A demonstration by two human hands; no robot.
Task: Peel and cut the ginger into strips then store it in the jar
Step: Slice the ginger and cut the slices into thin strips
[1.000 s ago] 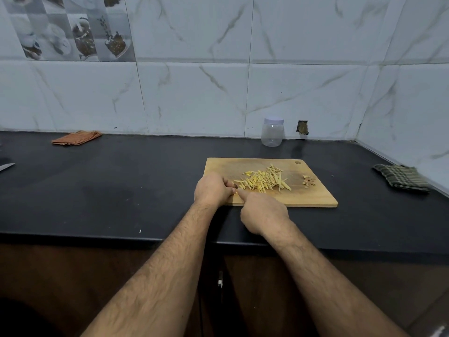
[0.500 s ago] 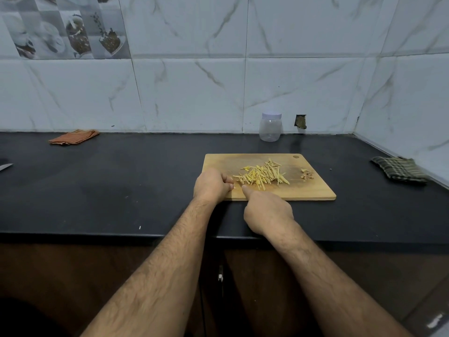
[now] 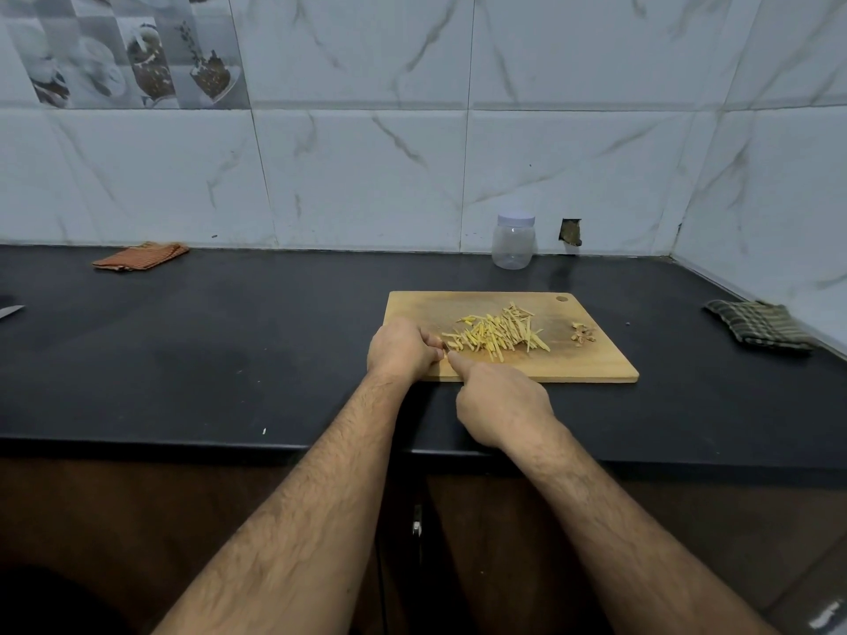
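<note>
Ginger strips (image 3: pixel 497 331) lie heaped at the middle of the board (image 3: pixel 596 364); a small pile of peel (image 3: pixel 583 334) sits toward its right edge. The left hand (image 3: pixel 401 348), fingers curled, rests at the board's near-left corner beside the strips; whether it grasps any cannot be told. The right hand (image 3: pixel 502 405) points its forefinger at the heap's left end, other fingers folded. Behind the board stands a lidded clear jar (image 3: pixel 513 242) with nothing visible inside.

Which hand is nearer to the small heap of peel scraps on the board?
Right. The right hand is at the board's near edge, closer to the peel scraps. The left hand is at the board's left end, beyond the ginger strips.
</note>
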